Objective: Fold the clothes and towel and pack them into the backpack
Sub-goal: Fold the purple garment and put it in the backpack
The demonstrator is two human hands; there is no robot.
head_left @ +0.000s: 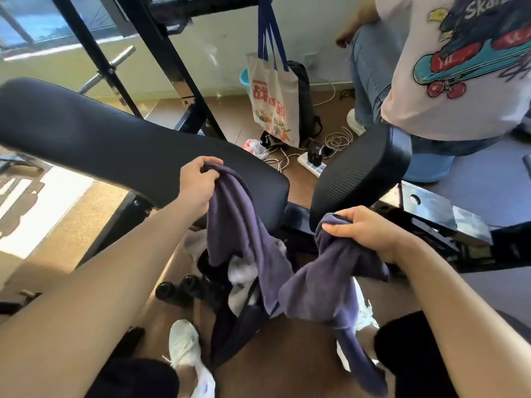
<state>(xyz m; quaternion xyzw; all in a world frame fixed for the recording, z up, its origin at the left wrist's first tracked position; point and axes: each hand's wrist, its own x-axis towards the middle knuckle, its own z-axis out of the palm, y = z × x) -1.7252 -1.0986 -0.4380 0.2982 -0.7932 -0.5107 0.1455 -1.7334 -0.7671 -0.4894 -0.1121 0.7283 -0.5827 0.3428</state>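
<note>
Chiefly the danger sits low down. The cloth [235, 214] drops a long tail close to the floor beside the right leg, not far from a white shoe [184, 346]. If the hands spread it without lifting, that tail could drag on the floor or get trodden on.

Just beyond, a dark bag [230, 334], most likely the backpack, stands open between the feet with white clothes [241, 275] bulging from its mouth. The cloth's middle sags right over them, so a sharp pull could snag them and haul them out, or tip the bag.

The cloth is also twisted between the hands, so a fold begun now would likely come out crooked. Whether it is the towel or a garment I cannot tell.

Higher up, the right hand [365, 231] has its grip clamped on a bunched wad of the cloth, fingers curled over it. The rest falls away below and to the left of that grip.

Farther off, the left hand [198, 182] pinches an edge, its grip closed on the cloth, which drapes straight down toward the bag. That hand hangs over the edge of a dark padded desk [115, 145]; the cloth does not lie on it.
</note>
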